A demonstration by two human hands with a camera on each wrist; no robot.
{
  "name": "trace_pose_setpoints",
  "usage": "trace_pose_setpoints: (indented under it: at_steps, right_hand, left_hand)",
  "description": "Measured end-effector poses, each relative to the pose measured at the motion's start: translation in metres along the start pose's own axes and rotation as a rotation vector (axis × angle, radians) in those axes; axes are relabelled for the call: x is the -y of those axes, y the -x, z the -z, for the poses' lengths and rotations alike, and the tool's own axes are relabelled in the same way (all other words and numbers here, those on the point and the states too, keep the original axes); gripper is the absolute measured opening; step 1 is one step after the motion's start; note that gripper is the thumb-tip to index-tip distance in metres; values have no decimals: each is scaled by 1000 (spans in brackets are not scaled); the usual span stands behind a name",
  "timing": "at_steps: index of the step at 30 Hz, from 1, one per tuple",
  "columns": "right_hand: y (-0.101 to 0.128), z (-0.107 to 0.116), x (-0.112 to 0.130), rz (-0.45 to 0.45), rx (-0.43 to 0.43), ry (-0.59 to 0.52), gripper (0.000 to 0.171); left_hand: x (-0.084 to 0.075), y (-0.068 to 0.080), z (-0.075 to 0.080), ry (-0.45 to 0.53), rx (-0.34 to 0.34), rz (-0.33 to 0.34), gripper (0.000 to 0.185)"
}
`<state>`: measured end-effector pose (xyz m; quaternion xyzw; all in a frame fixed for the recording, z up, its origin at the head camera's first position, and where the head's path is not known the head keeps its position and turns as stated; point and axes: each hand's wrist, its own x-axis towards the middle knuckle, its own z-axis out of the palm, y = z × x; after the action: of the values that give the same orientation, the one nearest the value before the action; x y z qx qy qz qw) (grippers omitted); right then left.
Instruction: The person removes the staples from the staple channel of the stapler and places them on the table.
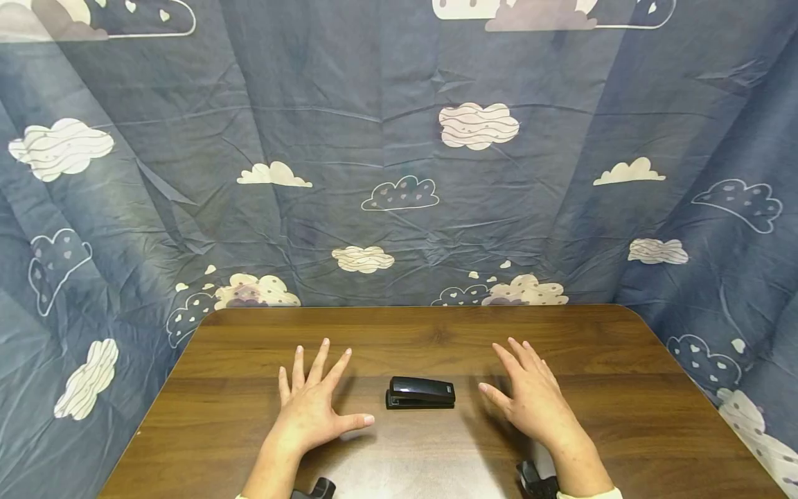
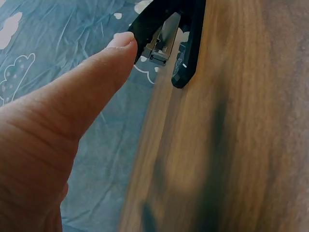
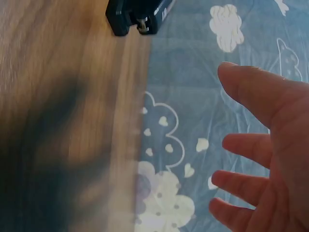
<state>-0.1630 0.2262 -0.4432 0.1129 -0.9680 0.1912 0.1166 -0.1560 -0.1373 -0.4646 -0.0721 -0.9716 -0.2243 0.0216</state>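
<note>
A black stapler [image 1: 420,392] lies on its base in the middle of the brown wooden table [image 1: 623,360], long side facing me. My left hand [image 1: 314,402] rests flat on the table just left of it, fingers spread and straight, thumb pointing at the stapler. My right hand [image 1: 530,396] hovers just right of the stapler, fingers straight and relaxed, holding nothing. The left wrist view shows my thumb [image 2: 82,82] near the stapler [image 2: 171,34]. In the right wrist view the stapler [image 3: 137,14] lies at the top, my open right hand [image 3: 260,164] at the right.
A blue-grey cloth printed with white clouds [image 1: 399,159] hangs behind and around the table. The table's far edge [image 1: 411,307] lies close behind the stapler. Black wrist-camera mounts [image 1: 535,479] show at the bottom of the head view.
</note>
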Motion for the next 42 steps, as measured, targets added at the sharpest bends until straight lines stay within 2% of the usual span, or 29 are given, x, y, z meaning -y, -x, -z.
trace_pose_setpoints:
  at_steps: [5, 10, 16, 20, 27, 31, 37, 42]
  right_hand:
    - [-2, -5, 12, 60, -12, -27, 63]
    - [-2, -15, 30, 125, -10, -26, 53]
    - [-8, -26, 55, 177, 37, -26, 49]
    - [-14, -34, 67, 217, 61, -37, 47]
    - [-21, -45, 81, 261, 55, -3, 41]
    - [-23, -52, 86, 263, 47, 5, 39]
    - [-25, -62, 87, 275, -17, 89, 38]
    - [-22, -67, 87, 263, -37, 92, 40]
  left_hand:
    - [-1, -1, -4, 35, -7, -21, 108]
    - [-5, -3, -13, 119, -35, -75, 95]
    - [-13, -9, -30, 192, -47, -180, 84]
    - [-17, -13, -43, 225, -58, -213, 72]
    - [-20, -17, -58, 294, -119, -217, 53]
    - [-23, -19, -68, 271, -168, -205, 47]
    - [-28, -21, -77, 223, -173, -141, 38]
    - [-27, -19, -79, 201, -186, -137, 35]
